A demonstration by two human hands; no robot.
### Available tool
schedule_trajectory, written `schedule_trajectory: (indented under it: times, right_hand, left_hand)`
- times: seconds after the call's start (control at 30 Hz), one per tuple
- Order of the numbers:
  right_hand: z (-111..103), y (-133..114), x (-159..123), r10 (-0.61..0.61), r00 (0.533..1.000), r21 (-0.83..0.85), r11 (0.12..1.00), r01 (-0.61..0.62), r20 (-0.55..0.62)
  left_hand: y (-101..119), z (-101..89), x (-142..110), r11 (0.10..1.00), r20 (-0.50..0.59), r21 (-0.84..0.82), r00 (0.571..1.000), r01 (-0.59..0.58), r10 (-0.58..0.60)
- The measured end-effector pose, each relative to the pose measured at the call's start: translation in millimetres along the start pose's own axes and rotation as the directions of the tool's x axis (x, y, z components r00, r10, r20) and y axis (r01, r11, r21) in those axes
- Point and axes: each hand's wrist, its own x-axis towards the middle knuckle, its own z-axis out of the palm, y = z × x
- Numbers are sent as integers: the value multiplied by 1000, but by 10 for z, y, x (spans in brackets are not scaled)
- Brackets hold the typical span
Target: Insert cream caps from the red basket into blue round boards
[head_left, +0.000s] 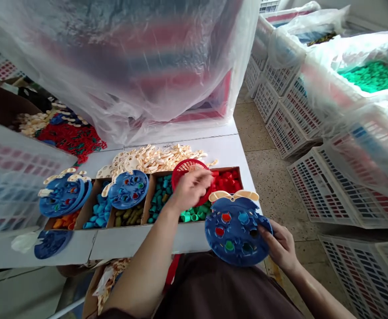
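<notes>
Far left, a brown cardboard box [1, 104] held cream plastic pieces [32, 124] and red plastic pieces [71, 139]. A flat dark-blue plastic disc [52, 243] lay near the front edge of the white table [227, 150]. Behind it, a stack of round blue plastic discs [64, 195] rested against a long compartmented cardboard tray [145, 199], and a single blue disc with coloured caps [127, 189] sat across its dividers. The tray's compartments ran orange, blue, olive, teal, green and red, all filled with small plastic caps. A loose pile of cream plastic pieces [147, 159] lay along its back edge.

The left hand [190, 188] sat over a tilted red mesh plastic basket [187, 173] at the tray's red compartment. Its fingers [200, 177] were curved and lay against the basket; whether they gripped it, I could not tell.

The right hand [280, 246] held a large blue disc with coloured caps [235, 230] by its right edge, fingers [267, 230] closed on the rim. The disc hung past the table's front edge, with a cream plastic piece [234, 195] along its top. A strip of speckled stone floor [263, 177] separated the table from the white lattice plastic crates [290, 128].
</notes>
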Motion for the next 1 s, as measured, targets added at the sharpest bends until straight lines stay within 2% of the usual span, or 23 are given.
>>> schedule_trajectory:
  times: [0.07, 0.1, 0.17, 0.23, 0.43, 0.63, 0.77, 0.9, 1.0]
  right_hand:
    - [-13, -6, 27, -1, 1000, 22, 1000, 1, -16]
    - [-1, -18, 39, -2, 1000, 31, 1000, 3, -23]
    - [44, -51, 55, -6, 999, 42, 999, 8, -38]
    - [103, -84, 58, -10, 998, 44, 999, 13, -61]
    - [277, -148, 11, -1, 992, 23, 1000, 4, -126]
    - [437, -242, -24, -11, 992, -4, 1000, 11, -125]
    - [495, -254, -51, -15, 994, -27, 1000, 12, -107]
    - [542, -224, -72, -18, 994, -44, 999, 14, -108]
    - [579, -231, -61, -38, 995, -48, 998, 34, -93]
  left_hand:
    - [-316, 1, 115, 988, -165, 125, 984, 87, -66]
    - [-448, 10, 171, 979, -196, 173, 978, 108, -74]
    - [-632, 52, 262, 962, -186, 252, 980, 110, -63]
    - [-713, 116, 308, 937, -170, 333, 984, 106, -51]
    - [-716, 233, 296, 867, -180, 482, 983, 124, -40]
    - [-687, 188, 296, 841, -140, 529, 989, 113, -45]
    - [-652, 123, 102, 857, -102, 505, 993, 102, -59]
    - [-641, 145, -125, 891, 21, 452, 998, 41, -56]
    - [-640, 186, -134, 918, 12, 393, 998, 49, -59]
